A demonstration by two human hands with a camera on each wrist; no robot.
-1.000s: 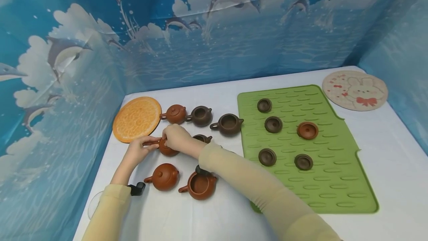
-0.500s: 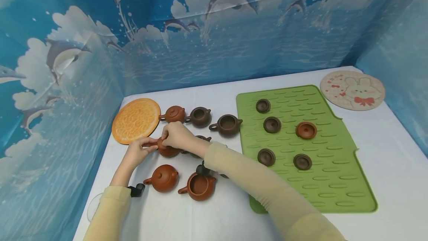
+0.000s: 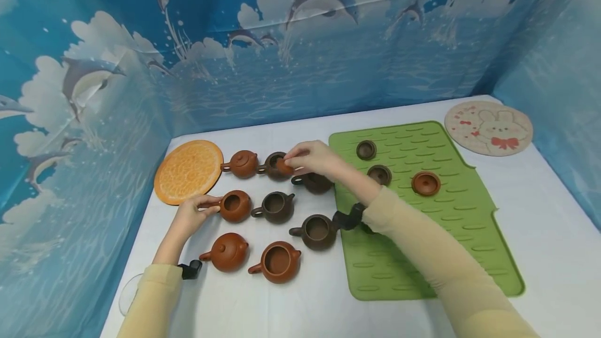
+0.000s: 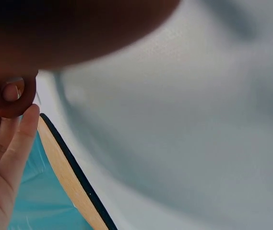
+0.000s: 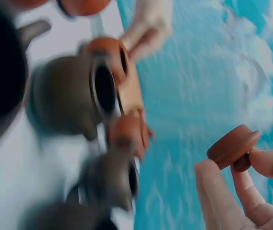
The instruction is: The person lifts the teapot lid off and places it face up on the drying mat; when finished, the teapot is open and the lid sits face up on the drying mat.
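Note:
My left hand (image 3: pixel 190 218) pinches the handle (image 4: pixel 29 93) of a small reddish-brown clay teapot (image 3: pixel 238 215), which stands uncovered on the white table. My right hand (image 3: pixel 316 158) holds that teapot's lid (image 5: pixel 232 146) by its knob, between thumb and fingers. In the head view the lid overlaps a dark brown open teapot (image 3: pixel 272 172) in the back row. Under the right hand, another dark teapot (image 3: pixel 315 184) is partly hidden. Two more dark open teapots, one in the middle (image 3: pixel 278 212) and one farther right (image 3: pixel 318 239), stand between the hands and the front row.
Two lidded reddish teapots stand at the back (image 3: pixel 243 166) and front (image 3: pixel 229 252), beside an open one (image 3: pixel 281 274). On the green mat (image 3: pixel 469 254) lie several upturned lids, including a reddish one (image 3: pixel 426 183). An orange-slice mat (image 3: pixel 188 171) and rabbit mat (image 3: pixel 488 128) flank the rows.
The right hand has lifted the lid off the reddish teapot and carried it right, toward the back-row dark teapots. The left hand stays at the handle.

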